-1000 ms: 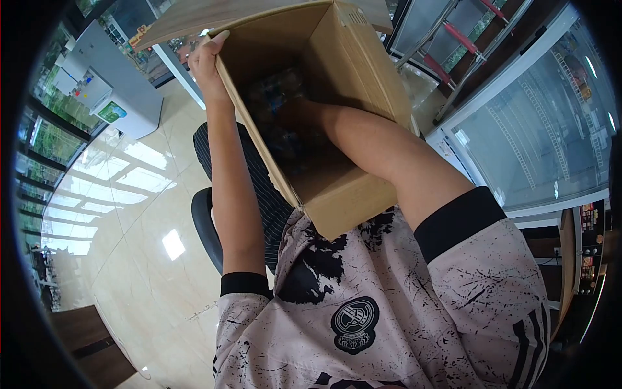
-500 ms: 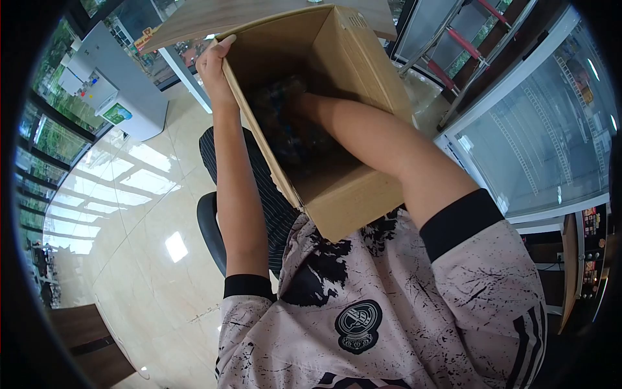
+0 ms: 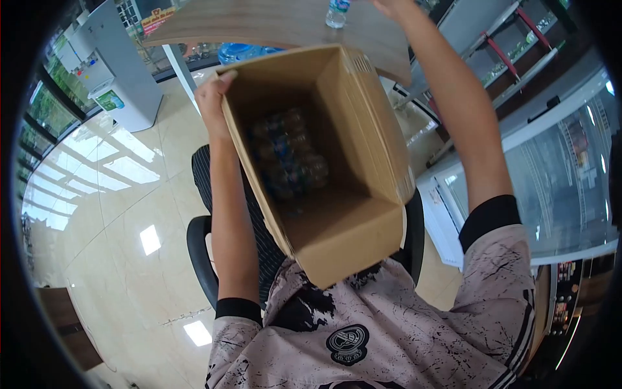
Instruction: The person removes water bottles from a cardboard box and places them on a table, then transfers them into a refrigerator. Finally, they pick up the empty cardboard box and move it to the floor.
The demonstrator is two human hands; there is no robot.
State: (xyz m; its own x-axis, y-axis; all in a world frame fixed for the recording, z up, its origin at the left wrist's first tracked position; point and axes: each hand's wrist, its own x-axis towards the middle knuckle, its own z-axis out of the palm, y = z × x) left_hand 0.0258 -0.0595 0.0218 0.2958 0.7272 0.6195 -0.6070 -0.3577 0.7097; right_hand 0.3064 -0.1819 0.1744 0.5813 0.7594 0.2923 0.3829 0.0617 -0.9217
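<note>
An open cardboard box [image 3: 363, 123] rests on my lap, tilted with its opening toward me. My left hand [image 3: 215, 97] grips the box's left rim, thumb over the edge. Inside, in shadow, lie several clear plastic bottles [image 3: 288, 152] with blue labels. My right hand [image 3: 387, 6] is over the table at the top edge of the view, its fingers mostly cut off by the frame. Nearest to it, a small water bottle [image 3: 337, 14] stands upright on the wooden table [image 3: 259, 26].
Large blue water jugs [image 3: 240, 52] are under the table. A white water dispenser [image 3: 126, 97] stands at the left, a glass-door fridge [image 3: 557, 175] at the right, with a ladder [image 3: 512, 52] behind it. I sit on a black chair [image 3: 202, 256].
My right hand has come out of the box and moved up over the table. The view has tilted up, showing more table and the bottle. My left hand keeps its grip.
</note>
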